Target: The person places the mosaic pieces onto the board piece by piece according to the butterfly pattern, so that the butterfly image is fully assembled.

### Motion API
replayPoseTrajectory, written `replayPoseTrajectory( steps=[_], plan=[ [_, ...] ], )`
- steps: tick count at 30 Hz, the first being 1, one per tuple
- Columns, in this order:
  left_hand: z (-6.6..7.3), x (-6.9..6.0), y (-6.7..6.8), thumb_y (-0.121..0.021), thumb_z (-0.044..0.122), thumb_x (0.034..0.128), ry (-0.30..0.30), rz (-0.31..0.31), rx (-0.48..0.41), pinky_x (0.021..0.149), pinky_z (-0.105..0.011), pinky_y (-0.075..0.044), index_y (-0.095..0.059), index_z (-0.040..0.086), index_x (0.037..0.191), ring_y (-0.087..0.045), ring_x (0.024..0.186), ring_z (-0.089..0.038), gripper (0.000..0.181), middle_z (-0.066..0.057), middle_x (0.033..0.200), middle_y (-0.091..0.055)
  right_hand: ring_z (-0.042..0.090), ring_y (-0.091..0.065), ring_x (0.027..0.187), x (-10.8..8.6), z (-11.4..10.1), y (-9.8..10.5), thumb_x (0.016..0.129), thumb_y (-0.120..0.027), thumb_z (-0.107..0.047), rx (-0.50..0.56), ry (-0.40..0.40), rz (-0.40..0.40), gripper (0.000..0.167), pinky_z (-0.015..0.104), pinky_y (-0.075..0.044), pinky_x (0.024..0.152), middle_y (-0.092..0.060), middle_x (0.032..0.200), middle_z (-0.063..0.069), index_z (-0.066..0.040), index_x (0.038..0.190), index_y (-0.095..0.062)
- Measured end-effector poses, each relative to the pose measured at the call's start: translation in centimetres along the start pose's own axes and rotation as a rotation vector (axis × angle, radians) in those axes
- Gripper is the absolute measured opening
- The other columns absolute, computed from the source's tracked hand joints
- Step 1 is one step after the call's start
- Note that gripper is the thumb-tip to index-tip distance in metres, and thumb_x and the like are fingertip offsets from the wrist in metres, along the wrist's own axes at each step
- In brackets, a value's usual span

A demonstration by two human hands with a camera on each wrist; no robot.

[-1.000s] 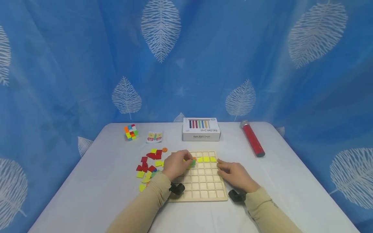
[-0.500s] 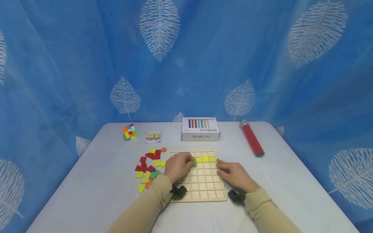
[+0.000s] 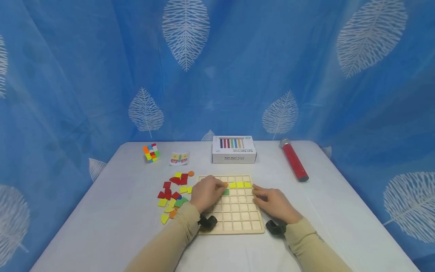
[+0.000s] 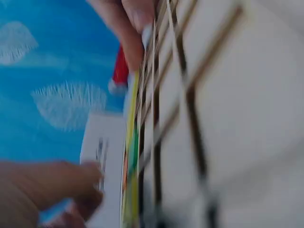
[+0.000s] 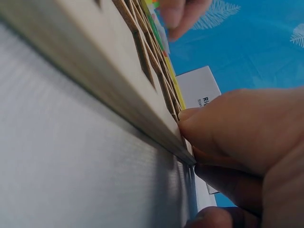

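Between the side edges of the desk [image 3: 102, 226], my right hand [image 3: 276, 205] pinches the wooden grid board [image 3: 236, 227] by its rim, best for something likely light and stiff; my left hand's [image 3: 206, 193] grip I can't tell.

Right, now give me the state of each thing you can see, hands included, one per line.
Wooden grid board: flat, partly filled
Yellow tiles on the board: three visible, in one row
Loose tiles: scattered, some overlapping
Puzzle cube: unsolved
Picture card: face up
White printed box: closed
Red tube with silver end: lying on its side
Left hand: over the board, grip unclear
Right hand: gripping the board's edge
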State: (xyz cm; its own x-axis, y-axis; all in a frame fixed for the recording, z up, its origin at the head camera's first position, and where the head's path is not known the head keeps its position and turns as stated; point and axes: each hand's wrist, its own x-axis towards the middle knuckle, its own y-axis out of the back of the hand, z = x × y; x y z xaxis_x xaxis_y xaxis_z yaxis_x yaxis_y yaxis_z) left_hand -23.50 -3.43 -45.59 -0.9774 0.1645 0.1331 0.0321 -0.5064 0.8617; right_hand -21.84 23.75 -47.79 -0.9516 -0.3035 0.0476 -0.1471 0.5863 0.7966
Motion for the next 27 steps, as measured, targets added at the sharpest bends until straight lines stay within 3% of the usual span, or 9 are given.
replayPoseTrajectory(
  steps=[4, 6, 9, 11, 14, 20, 27],
  plan=[
    [-1.9, -0.4, 3.1, -0.071, 0.032, 0.0970, 0.154, 0.059, -0.130, 0.089, -0.043, -0.056, -0.078, 0.021, 0.120, -0.068, 0.110, -0.023, 0.026, -0.001, 0.124, -0.074, 0.032, -0.050, 0.142, 0.0, -0.1, 0.1, 0.097, -0.070, -0.025, 0.001, -0.006, -0.005, 0.042, 0.051, -0.039, 0.115, -0.054, 0.152, 0.003, -0.009, 0.137, -0.066],
    [-3.5, -1.1, 5.0, -0.070, 0.031, 0.0982, 0.216, 0.086, -0.174, 0.086, -0.044, -0.055, -0.076, 0.018, 0.125, -0.068, 0.104, -0.025, 0.030, -0.004, 0.125, -0.074, 0.032, -0.049, 0.143, 0.0, -0.3, 0.0, 0.098, -0.070, -0.025, 0.009, -0.013, -0.015, 0.043, 0.052, -0.039, 0.115, -0.053, 0.153, 0.003, -0.009, 0.137, -0.066],
    [-5.9, -2.7, 7.0, -0.068, 0.030, 0.0998, 0.285, 0.078, -0.197, 0.084, -0.043, -0.053, -0.074, 0.014, 0.128, -0.064, 0.097, -0.026, 0.032, -0.008, 0.121, -0.074, 0.033, -0.048, 0.143, 0.0, -0.4, 0.0, 0.098, -0.069, -0.026, 0.009, -0.017, -0.031, 0.044, 0.052, -0.039, 0.115, -0.052, 0.154, 0.003, -0.009, 0.138, -0.065],
    [-7.1, -3.8, 7.6, -0.068, 0.028, 0.1004, 0.326, 0.045, -0.217, 0.086, -0.044, -0.053, -0.073, 0.012, 0.129, -0.061, 0.098, -0.027, 0.033, -0.009, 0.120, -0.073, 0.033, -0.048, 0.144, 0.0, -0.3, 0.2, 0.099, -0.069, -0.028, 0.004, -0.023, -0.038, 0.044, 0.052, -0.038, 0.116, -0.052, 0.154, 0.002, -0.010, 0.139, -0.065],
    [-8.2, -4.8, 7.5, -0.068, 0.026, 0.1000, 0.329, 0.015, -0.196, 0.097, -0.046, -0.054, -0.071, 0.012, 0.133, -0.058, 0.109, -0.027, 0.036, -0.010, 0.127, -0.069, 0.033, -0.047, 0.144, 0.1, -0.3, 0.5, 0.099, -0.068, -0.030, -0.018, -0.025, -0.039, 0.045, 0.054, -0.038, 0.116, -0.051, 0.155, 0.002, -0.011, 0.140, -0.064],
    [-8.5, -4.5, 5.6, -0.078, 0.028, 0.0928, 0.234, 0.025, 0.003, 0.074, -0.032, -0.056, -0.068, 0.016, 0.137, -0.057, 0.092, -0.022, 0.046, -0.008, 0.106, -0.063, 0.035, -0.046, 0.145, 0.1, -0.2, 0.8, 0.098, -0.068, -0.030, -0.004, -0.030, -0.033, 0.045, 0.055, -0.037, 0.116, -0.051, 0.155, 0.003, -0.011, 0.139, -0.065],
    [-9.0, -4.5, 4.4, -0.080, 0.027, 0.0911, 0.273, 0.043, 0.034, 0.079, -0.035, -0.056, -0.072, 0.015, 0.131, -0.055, 0.096, -0.021, 0.042, -0.007, 0.108, -0.062, 0.034, -0.046, 0.145, -0.2, -0.4, 0.2, 0.099, -0.068, -0.030, 0.009, -0.022, -0.036, 0.046, 0.054, -0.037, 0.116, -0.052, 0.154, 0.004, -0.009, 0.139, -0.064]
  ],
)
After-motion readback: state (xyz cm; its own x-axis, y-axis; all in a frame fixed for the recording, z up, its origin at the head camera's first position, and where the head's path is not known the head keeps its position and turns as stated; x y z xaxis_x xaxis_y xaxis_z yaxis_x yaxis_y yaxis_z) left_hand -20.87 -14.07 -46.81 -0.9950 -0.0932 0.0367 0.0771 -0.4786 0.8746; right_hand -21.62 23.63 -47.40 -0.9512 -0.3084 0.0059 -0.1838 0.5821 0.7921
